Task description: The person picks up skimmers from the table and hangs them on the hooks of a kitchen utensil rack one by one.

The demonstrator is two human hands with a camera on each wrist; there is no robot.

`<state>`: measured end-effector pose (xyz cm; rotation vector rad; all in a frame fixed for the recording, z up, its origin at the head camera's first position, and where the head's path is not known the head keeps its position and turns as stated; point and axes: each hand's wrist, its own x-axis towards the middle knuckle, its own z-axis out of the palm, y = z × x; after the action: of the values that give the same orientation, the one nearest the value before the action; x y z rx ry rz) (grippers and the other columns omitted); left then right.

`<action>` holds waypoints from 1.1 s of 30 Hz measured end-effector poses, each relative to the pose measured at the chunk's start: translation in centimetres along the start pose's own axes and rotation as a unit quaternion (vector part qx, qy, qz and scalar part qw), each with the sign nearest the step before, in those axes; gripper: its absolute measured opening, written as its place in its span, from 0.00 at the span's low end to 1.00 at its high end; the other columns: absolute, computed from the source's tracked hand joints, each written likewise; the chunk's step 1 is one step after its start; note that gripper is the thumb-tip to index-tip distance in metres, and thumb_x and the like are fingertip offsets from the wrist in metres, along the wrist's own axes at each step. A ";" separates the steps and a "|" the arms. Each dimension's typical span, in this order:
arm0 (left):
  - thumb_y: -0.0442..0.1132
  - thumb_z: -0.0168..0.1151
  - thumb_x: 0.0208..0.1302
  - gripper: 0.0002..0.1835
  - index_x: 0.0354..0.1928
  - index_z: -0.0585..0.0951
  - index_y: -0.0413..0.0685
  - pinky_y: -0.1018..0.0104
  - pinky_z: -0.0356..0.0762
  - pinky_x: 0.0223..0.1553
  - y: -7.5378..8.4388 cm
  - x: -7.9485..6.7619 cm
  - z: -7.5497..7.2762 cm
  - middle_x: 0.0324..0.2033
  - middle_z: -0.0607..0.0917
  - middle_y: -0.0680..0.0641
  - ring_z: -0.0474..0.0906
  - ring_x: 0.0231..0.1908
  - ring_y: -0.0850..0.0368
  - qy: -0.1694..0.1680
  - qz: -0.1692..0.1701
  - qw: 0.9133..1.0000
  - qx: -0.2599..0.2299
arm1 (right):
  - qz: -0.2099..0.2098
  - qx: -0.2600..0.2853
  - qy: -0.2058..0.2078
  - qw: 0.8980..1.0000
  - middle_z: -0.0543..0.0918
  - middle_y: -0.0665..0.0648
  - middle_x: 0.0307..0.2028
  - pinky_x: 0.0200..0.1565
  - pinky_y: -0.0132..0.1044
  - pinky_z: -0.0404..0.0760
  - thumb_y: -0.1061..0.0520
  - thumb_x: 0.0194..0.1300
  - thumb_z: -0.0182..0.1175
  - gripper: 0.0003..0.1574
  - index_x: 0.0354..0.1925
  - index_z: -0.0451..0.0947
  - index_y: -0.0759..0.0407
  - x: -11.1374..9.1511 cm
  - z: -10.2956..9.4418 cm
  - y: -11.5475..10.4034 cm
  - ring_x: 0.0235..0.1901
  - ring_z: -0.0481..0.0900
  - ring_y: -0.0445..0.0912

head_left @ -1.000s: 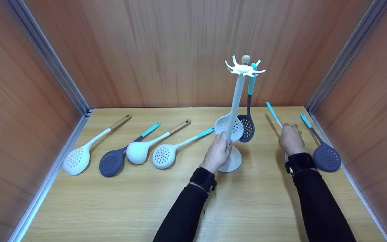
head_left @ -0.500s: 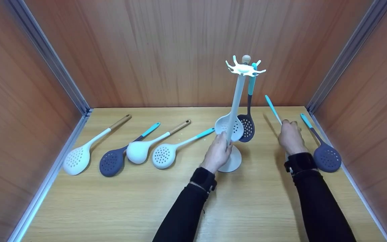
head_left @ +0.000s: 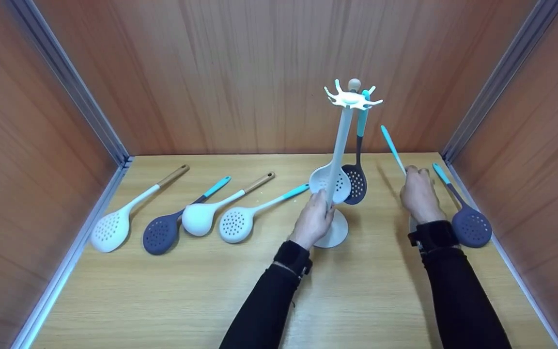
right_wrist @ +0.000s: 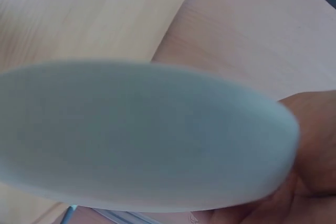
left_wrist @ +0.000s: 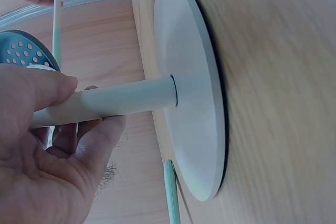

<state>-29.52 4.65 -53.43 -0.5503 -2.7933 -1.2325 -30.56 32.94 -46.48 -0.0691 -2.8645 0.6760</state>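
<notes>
My left hand (head_left: pixel 314 219) grips the pole of a white utensil stand (head_left: pixel 341 145) low down, just above its round base (left_wrist: pixel 184 87). A white slotted spoon (head_left: pixel 325 180) and a dark slotted spoon (head_left: pixel 356 184) with a turquoise handle hang from the stand. To the right, my right hand (head_left: pixel 419 194) holds a white utensil with a turquoise handle (head_left: pixel 391 145) by its shaft. Its handle points up and away from me. In the right wrist view the smooth, rounded white head (right_wrist: pixel 142 135) fills much of the frame; whether it is a ladle or a spoon, I cannot tell.
Left of the stand lie a white skimmer (head_left: pixel 111 231), a dark skimmer (head_left: pixel 161 235), a white ladle (head_left: pixel 199 218) and another white skimmer (head_left: pixel 237 224). A dark skimmer (head_left: pixel 472 227) lies by the right wall. Wood panels enclose the table (head_left: pixel 182 295) on three sides.
My right hand has moved slightly up and away, and the turquoise handle in it has risen. My left hand and the stand have stayed in place.
</notes>
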 end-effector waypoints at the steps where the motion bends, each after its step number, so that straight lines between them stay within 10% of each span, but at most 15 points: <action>1: 0.35 0.63 0.90 0.08 0.61 0.78 0.43 0.45 0.93 0.68 0.0 0.0 0.0 0.57 0.87 0.39 0.89 0.63 0.43 0.002 0.003 1.000 0.003 | 0.000 0.003 0.000 1.000 0.75 0.93 0.64 0.63 0.78 0.84 0.76 0.79 0.46 0.33 0.79 0.68 0.85 -0.1 -0.1 -0.1 0.61 0.78 0.86; 16: 0.36 0.63 0.89 0.07 0.59 0.77 0.42 0.44 0.94 0.65 -1.9 0.7 1.3 0.54 0.86 0.39 0.89 0.59 0.43 0.020 0.042 0.999 -0.003 | -0.009 0.037 0.023 0.999 0.75 0.90 0.62 0.61 0.75 0.85 0.76 0.78 0.45 0.35 0.79 0.68 0.84 -1.0 -1.2 -1.9 0.60 0.78 0.82; 33: 0.33 0.64 0.88 0.08 0.60 0.78 0.42 0.45 0.93 0.66 0.0 -0.2 0.0 0.55 0.87 0.39 0.89 0.60 0.43 0.013 0.019 1.000 0.005 | -0.011 0.053 -0.004 0.999 0.70 0.87 0.66 0.62 0.72 0.84 0.74 0.81 0.45 0.38 0.85 0.58 0.82 -1.5 -2.2 -2.9 0.61 0.74 0.77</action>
<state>-29.30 4.60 -53.46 -0.5798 -2.7528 -1.2084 -28.60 31.15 -43.49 -0.0186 -2.8262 0.8236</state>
